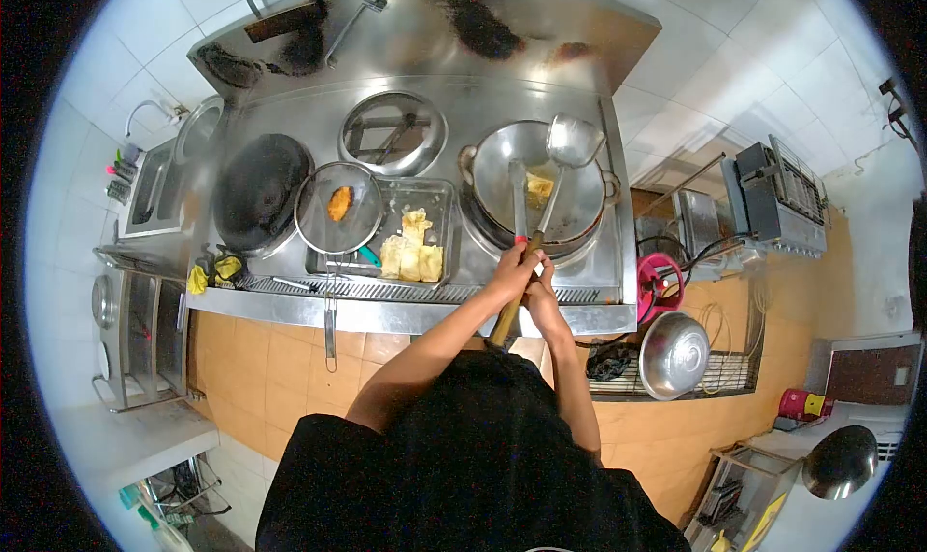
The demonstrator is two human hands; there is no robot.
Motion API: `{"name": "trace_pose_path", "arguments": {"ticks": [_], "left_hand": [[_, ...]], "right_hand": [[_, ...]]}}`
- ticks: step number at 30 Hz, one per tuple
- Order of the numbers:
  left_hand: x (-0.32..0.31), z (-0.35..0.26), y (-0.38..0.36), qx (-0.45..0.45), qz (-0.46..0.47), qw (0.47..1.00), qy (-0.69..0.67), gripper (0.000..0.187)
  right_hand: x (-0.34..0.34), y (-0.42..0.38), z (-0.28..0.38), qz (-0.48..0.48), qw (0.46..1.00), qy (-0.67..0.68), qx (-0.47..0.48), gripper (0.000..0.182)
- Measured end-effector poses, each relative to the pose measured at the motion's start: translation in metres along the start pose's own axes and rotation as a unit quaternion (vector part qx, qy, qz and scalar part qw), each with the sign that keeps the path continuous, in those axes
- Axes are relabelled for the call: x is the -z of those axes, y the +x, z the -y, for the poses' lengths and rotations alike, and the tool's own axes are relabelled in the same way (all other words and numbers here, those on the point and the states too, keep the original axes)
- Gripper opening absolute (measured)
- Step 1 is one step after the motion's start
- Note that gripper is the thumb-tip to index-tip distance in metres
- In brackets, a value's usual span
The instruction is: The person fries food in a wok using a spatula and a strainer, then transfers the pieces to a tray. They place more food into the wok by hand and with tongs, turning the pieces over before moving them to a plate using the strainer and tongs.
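Observation:
My left hand is closed at the red-ended grip of a narrow metal spatula, close against a wooden handle. My right hand is closed beside it on the long wooden handle of a wok turner. The turner's broad metal blade rises over the right rim of the wok. The narrow spatula reaches down into the wok. Inside lies a yellow, folded-looking piece of food in what looks like oil. The hands nearly touch, and some fingers are hidden.
Left of the wok, a tray holds pale yellow pieces. A strainer with an orange-brown piece rests over its edge. A round lid and black pan lie farther left. A metal bowl sits low right.

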State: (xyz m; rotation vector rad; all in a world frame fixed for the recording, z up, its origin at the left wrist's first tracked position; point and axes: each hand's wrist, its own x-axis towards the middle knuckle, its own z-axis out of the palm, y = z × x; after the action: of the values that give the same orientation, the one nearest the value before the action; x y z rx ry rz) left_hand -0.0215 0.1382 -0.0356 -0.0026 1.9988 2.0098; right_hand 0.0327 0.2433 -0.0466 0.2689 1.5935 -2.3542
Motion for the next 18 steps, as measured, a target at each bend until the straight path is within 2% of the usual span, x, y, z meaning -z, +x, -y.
{"name": "trace_pose_path", "arguments": {"ticks": [2, 4, 8, 10, 11, 12, 14, 15, 18], "left_hand": [[0.0, 0.005, 0.005, 0.002, 0.006, 1.0, -0.001, 0.03], [-0.001, 0.006, 0.004, -0.015, -0.018, 0.989, 0.147, 0.037], [-0.002, 0.001, 0.01, -0.004, -0.009, 0.988, 0.155, 0.033], [-0.004, -0.003, 0.013, -0.015, -0.053, 0.99, 0.128, 0.034], [-0.003, -0.004, 0.015, -0.023, -0.044, 0.989, 0.136, 0.037], [-0.004, -0.004, 0.014, -0.023, -0.043, 0.989, 0.137, 0.037], [-0.007, -0.004, 0.012, -0.013, -0.052, 0.994, 0.094, 0.038], [-0.009, -0.013, 0.009, 0.042, -0.033, 0.998, 0.045, 0.039], [-0.008, -0.02, 0.005, 0.057, -0.021, 0.995, 0.078, 0.046]], "right_hand": [[-0.002, 0.001, 0.001, 0.01, 0.999, 0.034, -0.016, 0.061], [-0.005, 0.005, -0.005, -0.012, 0.999, 0.041, 0.033, 0.061], [-0.013, 0.001, 0.0, -0.063, 0.997, 0.033, -0.008, 0.055], [-0.021, -0.006, 0.0, -0.111, 0.992, -0.05, -0.025, 0.05], [-0.024, -0.013, -0.001, -0.142, 0.99, 0.004, -0.014, 0.045], [-0.027, -0.018, 0.002, -0.142, 0.99, 0.006, -0.014, 0.045], [-0.031, -0.025, 0.009, -0.115, 0.987, 0.074, -0.086, 0.044], [-0.051, -0.037, 0.038, -0.118, 0.979, 0.125, -0.11, 0.043], [-0.046, -0.034, 0.026, -0.104, 0.987, 0.096, -0.08, 0.043]]}}
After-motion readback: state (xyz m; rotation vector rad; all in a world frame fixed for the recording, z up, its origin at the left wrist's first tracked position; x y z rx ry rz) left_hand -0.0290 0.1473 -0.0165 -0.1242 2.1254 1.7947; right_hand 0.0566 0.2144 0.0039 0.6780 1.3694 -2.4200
